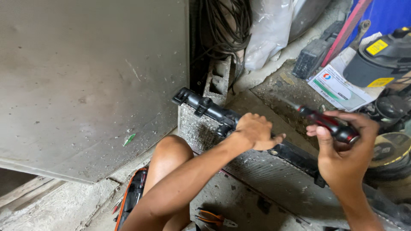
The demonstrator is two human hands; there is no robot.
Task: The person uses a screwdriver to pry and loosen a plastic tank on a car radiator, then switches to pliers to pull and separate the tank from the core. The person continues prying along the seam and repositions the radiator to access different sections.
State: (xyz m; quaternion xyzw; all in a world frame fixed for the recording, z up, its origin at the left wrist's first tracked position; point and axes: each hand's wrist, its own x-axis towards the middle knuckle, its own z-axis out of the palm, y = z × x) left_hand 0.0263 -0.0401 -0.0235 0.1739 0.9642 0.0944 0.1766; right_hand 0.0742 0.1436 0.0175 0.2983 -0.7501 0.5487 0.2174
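Left hand point(256, 130) is clamped over the radiator's point(265, 171) black top tank point(214, 112), grip closed on the tank edge near a round port point(273, 152), thumb pointing toward 3 o'clock.

Right hand point(342, 149) holds a screwdriver point(327, 122) with a red-and-black handle, grip wrapped around the handle. Shaft points toward 10 o'clock, tip in the air above the concrete, clear of the radiator as far as I can tell.

Radiator lies tilted, running from 10 o'clock to 4 o'clock across frame centre. Finned core faces up and looks dusty. Its upper end leans at a hollow concrete block point(218, 79).

A bare knee point(171, 147) sits just left of the radiator, under the left forearm.

Around it:
- big grey metal sheet point(90, 81) fills the 9 to 12 o'clock area, with a small green scrap point(129, 139) on it
- black cables point(224, 23) hang at 12 o'clock, with a clear plastic bag point(269, 32) beside them
- pliers point(214, 218) with orange grips on the floor at 6 o'clock, near the radiator's lower edge
- black-and-orange tool bag point(130, 199) at 7 o'clock, beside the leg
- dark canister with yellow labels point(381, 60) at 2 o'clock, and a printed white sheet point(338, 90) just below-left of it
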